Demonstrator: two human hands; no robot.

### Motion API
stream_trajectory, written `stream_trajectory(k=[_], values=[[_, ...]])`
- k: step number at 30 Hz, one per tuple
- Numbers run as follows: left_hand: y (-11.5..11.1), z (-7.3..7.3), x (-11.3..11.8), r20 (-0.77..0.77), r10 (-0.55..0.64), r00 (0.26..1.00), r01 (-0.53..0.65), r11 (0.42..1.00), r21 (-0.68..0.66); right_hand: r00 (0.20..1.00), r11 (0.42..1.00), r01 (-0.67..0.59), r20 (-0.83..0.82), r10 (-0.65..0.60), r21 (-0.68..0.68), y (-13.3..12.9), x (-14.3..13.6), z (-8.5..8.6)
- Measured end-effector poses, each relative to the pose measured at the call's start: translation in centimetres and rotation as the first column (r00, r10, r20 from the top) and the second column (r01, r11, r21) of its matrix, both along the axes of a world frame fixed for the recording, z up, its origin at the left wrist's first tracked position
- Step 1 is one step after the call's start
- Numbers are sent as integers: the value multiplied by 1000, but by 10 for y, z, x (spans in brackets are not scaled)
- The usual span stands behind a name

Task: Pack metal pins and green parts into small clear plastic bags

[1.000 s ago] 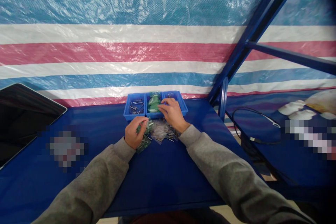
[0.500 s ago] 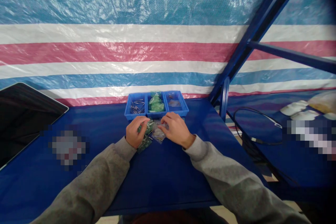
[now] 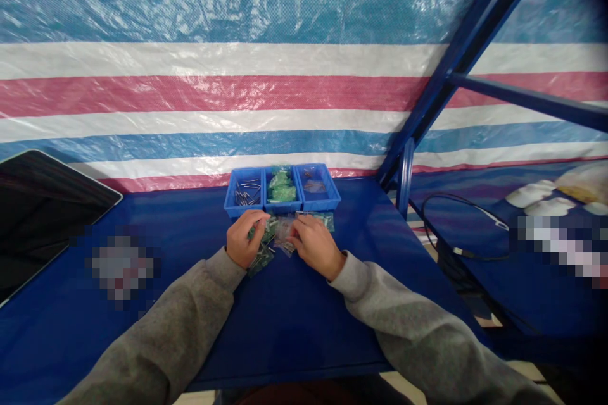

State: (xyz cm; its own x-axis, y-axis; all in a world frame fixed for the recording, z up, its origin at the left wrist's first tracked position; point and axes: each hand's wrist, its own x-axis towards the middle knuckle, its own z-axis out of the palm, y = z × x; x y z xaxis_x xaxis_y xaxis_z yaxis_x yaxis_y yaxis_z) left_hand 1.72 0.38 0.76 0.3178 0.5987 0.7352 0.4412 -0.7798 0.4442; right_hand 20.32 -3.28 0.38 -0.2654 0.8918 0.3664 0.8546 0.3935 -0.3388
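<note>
A small clear plastic bag [image 3: 284,232] with tiny parts in it lies between my two hands, just in front of the blue bins. My right hand [image 3: 317,245] is closed, thumb and fingers pinching the bag's right side. On the other side my left hand [image 3: 244,237] has its thumb and forefinger drawn together; what sits at their tips is too small to make out. Green bags [image 3: 261,259] with metal pins lie under and beside the left fingers, partly covered. Another green packet [image 3: 327,221] lies behind the right hand.
Three joined blue bins stand behind the hands: metal pins in the left bin [image 3: 244,207], green packets [image 3: 282,190] in the middle, clear bags [image 3: 313,186] at right. A dark screen [image 3: 47,215] stands left. A blue frame post [image 3: 439,92] and black cable [image 3: 427,209] are right.
My right hand has turned and shifted slightly, its fingers lower over the clear bag, which uncovers the green packet behind it. My left hand stays almost in place.
</note>
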Motion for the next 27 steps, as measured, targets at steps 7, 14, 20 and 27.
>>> stream_trajectory(k=[7, 14, 20, 27], values=[[0, 1, 1, -20, -26, 999, 25, 998, -61, 882, 999, -17, -470, 37, 45, 5, 8, -7], [4, -2, 2, -101, -132, 986, 132, 991, -12, 682, 995, -91, -730, 43, -27, 0, 5, -15], [5, -4, 3, -122, -154, 980, 156, 988, 0, 637, 987, -160, -767, 78, -33, 1, 3, -18], [3, -5, 3, -181, -97, 979, 92, 995, -35, 814, 992, -95, -567, 123, 79, 0, 4, -9]])
